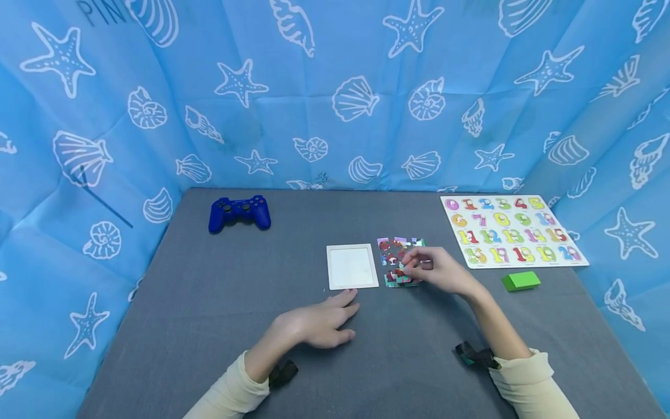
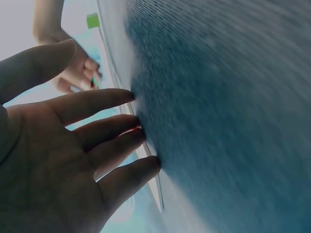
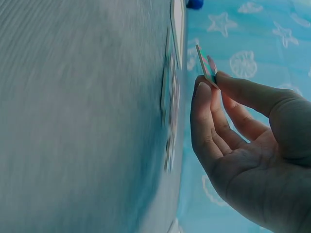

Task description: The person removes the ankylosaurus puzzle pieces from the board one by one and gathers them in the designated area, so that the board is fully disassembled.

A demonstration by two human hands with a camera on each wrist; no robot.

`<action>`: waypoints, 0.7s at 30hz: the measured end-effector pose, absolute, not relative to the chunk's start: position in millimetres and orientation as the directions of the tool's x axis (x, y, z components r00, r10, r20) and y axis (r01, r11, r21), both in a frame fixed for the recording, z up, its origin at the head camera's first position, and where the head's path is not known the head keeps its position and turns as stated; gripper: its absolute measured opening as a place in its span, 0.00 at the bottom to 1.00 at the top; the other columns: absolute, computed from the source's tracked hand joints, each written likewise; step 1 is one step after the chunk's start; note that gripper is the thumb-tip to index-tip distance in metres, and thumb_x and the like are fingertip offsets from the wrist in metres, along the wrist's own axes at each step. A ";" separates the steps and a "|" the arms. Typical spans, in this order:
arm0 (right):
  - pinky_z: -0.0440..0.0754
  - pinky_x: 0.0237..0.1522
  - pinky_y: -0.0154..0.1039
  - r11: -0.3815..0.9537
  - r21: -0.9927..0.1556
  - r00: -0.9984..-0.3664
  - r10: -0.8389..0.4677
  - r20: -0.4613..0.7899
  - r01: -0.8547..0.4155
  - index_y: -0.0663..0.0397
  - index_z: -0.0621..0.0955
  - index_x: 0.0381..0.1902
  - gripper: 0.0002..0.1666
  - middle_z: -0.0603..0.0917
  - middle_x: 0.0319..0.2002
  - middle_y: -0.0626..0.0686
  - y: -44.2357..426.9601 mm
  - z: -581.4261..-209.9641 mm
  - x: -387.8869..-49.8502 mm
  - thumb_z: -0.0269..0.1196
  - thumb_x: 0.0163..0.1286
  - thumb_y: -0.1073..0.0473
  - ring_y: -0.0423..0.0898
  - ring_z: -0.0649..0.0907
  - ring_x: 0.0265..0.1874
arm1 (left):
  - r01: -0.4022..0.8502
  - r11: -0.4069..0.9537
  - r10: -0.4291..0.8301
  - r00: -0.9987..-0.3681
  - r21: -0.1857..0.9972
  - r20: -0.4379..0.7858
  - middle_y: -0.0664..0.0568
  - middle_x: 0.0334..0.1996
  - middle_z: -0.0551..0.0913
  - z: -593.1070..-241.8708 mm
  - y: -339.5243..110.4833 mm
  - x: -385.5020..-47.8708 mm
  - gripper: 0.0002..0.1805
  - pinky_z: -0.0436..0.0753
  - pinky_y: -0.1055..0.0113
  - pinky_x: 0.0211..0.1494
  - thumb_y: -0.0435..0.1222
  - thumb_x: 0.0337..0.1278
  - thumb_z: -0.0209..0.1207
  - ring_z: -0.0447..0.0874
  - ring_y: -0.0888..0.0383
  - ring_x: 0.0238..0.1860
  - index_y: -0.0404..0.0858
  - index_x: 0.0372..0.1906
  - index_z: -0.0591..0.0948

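Between thumb and fingertips my right hand [image 1: 438, 269] pinches a thin jigsaw puzzle piece [image 3: 208, 68], lifted off the table in the right wrist view. Beneath and beside that hand lie several colourful puzzle pieces [image 1: 389, 251] in a loose cluster; the hand hides part of them. To their left is a white square puzzle frame [image 1: 353, 266] with a bare inside. My left hand [image 1: 319, 321] lies at the frame's near edge with its fingers spread and fairly straight. In the left wrist view its fingertips [image 2: 151, 165] rest on the table by the frame's edge, holding nothing.
A blue game controller [image 1: 239, 213] lies at the back left of the grey table [image 1: 209, 326]. At the right are a number board [image 1: 513, 231] and a green block [image 1: 521, 281]. A blue shell-print curtain [image 1: 314, 116] hangs behind the table.
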State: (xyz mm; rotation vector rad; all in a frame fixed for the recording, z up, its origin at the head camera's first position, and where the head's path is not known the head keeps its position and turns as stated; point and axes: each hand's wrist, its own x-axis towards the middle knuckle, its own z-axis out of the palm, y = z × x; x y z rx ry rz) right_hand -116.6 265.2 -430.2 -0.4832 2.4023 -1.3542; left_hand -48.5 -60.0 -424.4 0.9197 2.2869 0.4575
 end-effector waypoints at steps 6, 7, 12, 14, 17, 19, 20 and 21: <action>0.91 0.42 0.41 0.519 -0.851 -0.902 -0.400 -0.160 -0.079 0.70 0.82 0.56 0.14 0.87 0.44 0.65 294.2 -428.5 -112.3 0.66 0.79 0.66 0.43 0.90 0.37 | 0.458 0.723 0.685 -0.579 0.518 -0.443 0.47 0.91 0.48 -418.0 -78.6 -43.7 0.35 0.56 0.52 0.90 0.47 0.84 0.54 0.45 0.52 0.91 0.38 0.85 0.64; 0.91 0.42 0.40 0.527 -0.847 -0.905 -0.390 -0.167 -0.071 0.70 0.82 0.56 0.14 0.87 0.44 0.65 298.1 -428.8 -111.4 0.66 0.79 0.65 0.43 0.91 0.37 | 0.452 0.726 0.681 -0.579 0.518 -0.448 0.48 0.91 0.49 -417.1 -81.8 -42.9 0.35 0.56 0.52 0.90 0.47 0.84 0.54 0.46 0.52 0.91 0.38 0.85 0.64; 0.90 0.41 0.39 0.551 -0.833 -0.911 -0.371 -0.180 -0.060 0.72 0.82 0.56 0.14 0.87 0.44 0.65 312.9 -434.8 -110.4 0.65 0.79 0.67 0.41 0.90 0.36 | 0.439 0.716 0.688 -0.577 0.543 -0.440 0.49 0.91 0.50 -418.6 -96.7 -40.0 0.34 0.57 0.49 0.90 0.46 0.84 0.54 0.46 0.51 0.91 0.40 0.86 0.64; 0.91 0.41 0.39 0.548 -0.834 -0.908 -0.375 -0.185 -0.056 0.74 0.82 0.56 0.14 0.87 0.44 0.65 315.1 -437.7 -111.0 0.64 0.79 0.68 0.40 0.90 0.35 | 0.436 0.710 0.693 -0.576 0.553 -0.434 0.48 0.90 0.50 -419.5 -101.8 -38.5 0.34 0.57 0.47 0.90 0.46 0.84 0.54 0.46 0.50 0.91 0.39 0.85 0.65; 0.91 0.41 0.38 0.554 -0.831 -0.906 -0.379 -0.191 -0.056 0.75 0.81 0.56 0.14 0.88 0.44 0.66 314.7 -439.4 -110.9 0.64 0.78 0.69 0.39 0.89 0.35 | 0.424 0.714 0.688 -0.575 0.558 -0.443 0.47 0.90 0.50 -417.1 -108.8 -35.1 0.34 0.56 0.46 0.90 0.46 0.84 0.55 0.45 0.49 0.91 0.39 0.85 0.65; 0.91 0.40 0.39 0.559 -0.827 -0.907 -0.375 -0.192 -0.056 0.76 0.81 0.55 0.14 0.88 0.43 0.67 312.3 -439.2 -110.0 0.64 0.78 0.70 0.39 0.89 0.35 | 0.414 0.725 0.676 -0.577 0.550 -0.458 0.46 0.90 0.50 -414.7 -113.5 -33.0 0.34 0.57 0.46 0.90 0.47 0.84 0.55 0.45 0.49 0.91 0.39 0.85 0.66; 0.91 0.40 0.39 0.567 -0.822 -0.908 -0.372 -0.191 -0.060 0.76 0.81 0.55 0.14 0.88 0.43 0.67 311.0 -438.9 -109.6 0.64 0.78 0.70 0.40 0.89 0.35 | 0.408 0.732 0.670 -0.578 0.546 -0.466 0.46 0.90 0.50 -413.6 -116.1 -31.8 0.34 0.57 0.46 0.90 0.47 0.84 0.55 0.45 0.50 0.91 0.39 0.85 0.66; 0.92 0.40 0.39 0.573 -0.817 -0.910 -0.369 -0.190 -0.062 0.77 0.81 0.55 0.14 0.88 0.43 0.67 309.8 -438.5 -109.2 0.64 0.78 0.70 0.40 0.89 0.34 | 0.401 0.738 0.663 -0.578 0.543 -0.475 0.46 0.90 0.51 -412.2 -119.0 -30.9 0.34 0.57 0.46 0.89 0.48 0.84 0.55 0.46 0.50 0.91 0.39 0.84 0.67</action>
